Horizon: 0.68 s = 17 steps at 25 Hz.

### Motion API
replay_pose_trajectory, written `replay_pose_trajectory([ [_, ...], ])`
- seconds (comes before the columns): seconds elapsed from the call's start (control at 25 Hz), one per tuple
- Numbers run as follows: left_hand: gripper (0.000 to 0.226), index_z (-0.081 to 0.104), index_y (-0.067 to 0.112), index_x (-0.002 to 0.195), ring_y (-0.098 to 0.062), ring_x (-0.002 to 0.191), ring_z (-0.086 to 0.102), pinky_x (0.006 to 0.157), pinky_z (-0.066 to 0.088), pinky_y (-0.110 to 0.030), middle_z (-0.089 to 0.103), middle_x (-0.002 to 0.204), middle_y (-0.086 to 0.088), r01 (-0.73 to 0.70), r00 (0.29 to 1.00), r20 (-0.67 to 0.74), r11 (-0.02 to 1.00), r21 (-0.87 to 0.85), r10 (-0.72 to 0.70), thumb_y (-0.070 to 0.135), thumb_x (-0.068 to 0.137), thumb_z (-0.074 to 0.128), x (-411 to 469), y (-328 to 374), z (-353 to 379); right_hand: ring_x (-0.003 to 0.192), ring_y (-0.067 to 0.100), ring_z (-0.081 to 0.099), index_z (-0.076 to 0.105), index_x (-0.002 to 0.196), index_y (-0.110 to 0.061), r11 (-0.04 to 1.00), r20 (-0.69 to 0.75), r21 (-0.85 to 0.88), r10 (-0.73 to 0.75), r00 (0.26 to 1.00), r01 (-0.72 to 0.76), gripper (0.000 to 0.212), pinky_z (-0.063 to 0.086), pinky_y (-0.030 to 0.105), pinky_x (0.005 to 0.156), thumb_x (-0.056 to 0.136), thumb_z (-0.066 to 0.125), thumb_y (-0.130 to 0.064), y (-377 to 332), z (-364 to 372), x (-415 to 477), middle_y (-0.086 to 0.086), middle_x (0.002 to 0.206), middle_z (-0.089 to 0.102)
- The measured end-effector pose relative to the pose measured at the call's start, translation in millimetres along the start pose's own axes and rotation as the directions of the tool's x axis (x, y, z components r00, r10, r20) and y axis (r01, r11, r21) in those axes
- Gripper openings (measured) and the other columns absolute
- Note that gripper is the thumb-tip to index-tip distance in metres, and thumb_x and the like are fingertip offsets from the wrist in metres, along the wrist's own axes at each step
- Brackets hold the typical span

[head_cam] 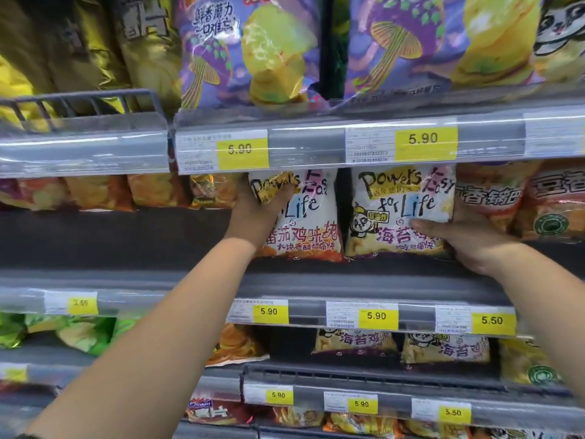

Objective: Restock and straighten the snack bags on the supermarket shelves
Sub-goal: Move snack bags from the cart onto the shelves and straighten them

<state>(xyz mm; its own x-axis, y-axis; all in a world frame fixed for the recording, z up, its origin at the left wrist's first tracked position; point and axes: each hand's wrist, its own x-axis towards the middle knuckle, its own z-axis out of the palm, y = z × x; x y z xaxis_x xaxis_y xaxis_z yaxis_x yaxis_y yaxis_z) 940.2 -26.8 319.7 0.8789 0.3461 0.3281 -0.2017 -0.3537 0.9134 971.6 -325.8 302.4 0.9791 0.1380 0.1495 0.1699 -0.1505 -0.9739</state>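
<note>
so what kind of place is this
Most likely a supermarket snack aisle: tiered shelves with yellow price tags on the rails, rows of snack bags, and each hand on a white bag, left hand, right hand.

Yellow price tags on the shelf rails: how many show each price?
5.90 tags: 6
5.50 tags: 2
Blurred tag at the left, unreadable: 1
Total: 9, counting only tags with a visible price patch; a partial yellow patch at the far lower left is left out.

Two hands [253, 213] [468, 236], two purple mushroom bags [250, 52] [443, 42] — nine yellow price tags [243, 149].
</note>
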Motion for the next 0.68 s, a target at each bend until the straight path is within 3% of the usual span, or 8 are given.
replay_pose_trajectory([
  [0.08,0.084,0.020,0.019,0.151,-0.007,0.126,0.050,0.099,0.042,-0.024,0.040,0.149,0.000,-0.015,0.999,0.042,0.994,0.110,0.010,0.049,0.087,0.065,-2.3,-2.3,-7.6,0.107,0.016,0.060,0.045,0.133,-0.020,0.979,-0.116,-0.199,0.023,0.993,-0.046,0.085,0.042,0.033,0.099,0.060,0.087,-0.028,-1.0,-2.2,-2.9,-0.003,0.123,0.062],
  [0.16,0.073,0.032,0.019,0.143,0.013,0.085,0.062,0.074,0.050,-0.010,0.050,0.134,0.003,-0.052,0.998,-0.038,0.995,0.088,0.055,0.041,0.085,0.071,-10.6,-2.2,-19.6,0.109,0.016,0.054,0.040,0.135,-0.018,0.923,-0.285,-0.378,-0.045,0.958,-0.069,0.094,0.041,0.034,0.098,0.058,0.091,-0.039,-4.5,-4.4,-13.5,-0.007,0.123,0.056],
  [0.2,0.064,0.042,0.019,0.133,0.008,0.077,0.065,0.069,0.052,-0.011,0.057,0.126,0.001,-0.080,0.990,-0.114,0.996,0.040,0.084,0.036,0.082,0.076,-14.5,-4.6,-26.0,0.105,0.016,0.054,0.041,0.131,-0.016,0.914,-0.352,-0.403,-0.119,0.928,-0.036,0.088,0.042,0.033,0.094,0.060,0.090,-0.036,-6.7,-1.4,-21.6,-0.006,0.117,0.056],
  [0.28,0.040,0.054,0.025,0.107,-0.013,0.083,0.068,0.073,0.055,-0.023,0.065,0.100,-0.001,-0.151,0.973,-0.169,0.987,0.053,0.158,0.029,0.077,0.081,-25.7,-11.5,-32.4,0.087,0.022,0.059,0.049,0.113,-0.016,0.867,-0.404,-0.494,-0.298,0.865,0.068,0.062,0.046,0.034,0.080,0.065,0.087,-0.031,-8.8,12.2,-40.2,0.000,0.096,0.063],
  [0.36,0.024,0.058,0.034,0.088,-0.019,0.075,0.064,0.068,0.052,-0.029,0.062,0.080,0.005,-0.230,0.969,-0.011,0.926,0.300,0.245,0.032,0.078,0.080,-41.5,-15.4,-25.9,0.074,0.025,0.056,0.055,0.097,-0.021,0.766,-0.293,-0.631,-0.380,0.877,0.122,0.038,0.041,0.030,0.068,0.072,0.083,-0.028,-9.5,33.4,-52.2,0.000,0.078,0.060],
  [0.48,0.018,0.065,0.028,0.087,-0.017,0.086,0.056,0.079,0.049,-0.032,0.058,0.091,0.008,-0.442,0.893,0.238,0.637,0.632,0.383,0.041,0.079,0.074,-51.6,-17.4,-3.1,0.084,0.029,0.055,0.061,0.090,-0.020,0.512,-0.083,-0.835,-0.481,0.873,0.202,0.029,0.046,0.033,0.068,0.073,0.082,-0.031,-2.8,52.9,-45.4,0.003,0.084,0.058],
  [0.56,0.020,0.064,0.024,0.086,-0.022,0.093,0.055,0.080,0.045,-0.036,0.057,0.093,0.003,-0.455,0.880,0.227,0.599,0.659,0.418,0.040,0.079,0.074,-49.5,-19.9,5.3,0.088,0.035,0.054,0.062,0.086,-0.015,0.419,-0.027,-0.879,-0.524,0.851,0.229,0.031,0.050,0.038,0.068,0.070,0.084,-0.029,4.3,54.4,-35.3,0.009,0.086,0.058],
  [0.68,0.023,0.063,0.020,0.082,-0.032,0.086,0.059,0.072,0.046,-0.040,0.059,0.089,-0.004,-0.469,0.854,0.191,0.554,0.688,0.484,0.031,0.074,0.081,-43.9,-29.1,12.4,0.089,0.038,0.052,0.061,0.085,-0.012,0.407,-0.006,-0.882,-0.516,0.856,0.239,0.031,0.050,0.041,0.066,0.071,0.083,-0.028,10.8,50.3,-24.1,0.011,0.087,0.055],
])
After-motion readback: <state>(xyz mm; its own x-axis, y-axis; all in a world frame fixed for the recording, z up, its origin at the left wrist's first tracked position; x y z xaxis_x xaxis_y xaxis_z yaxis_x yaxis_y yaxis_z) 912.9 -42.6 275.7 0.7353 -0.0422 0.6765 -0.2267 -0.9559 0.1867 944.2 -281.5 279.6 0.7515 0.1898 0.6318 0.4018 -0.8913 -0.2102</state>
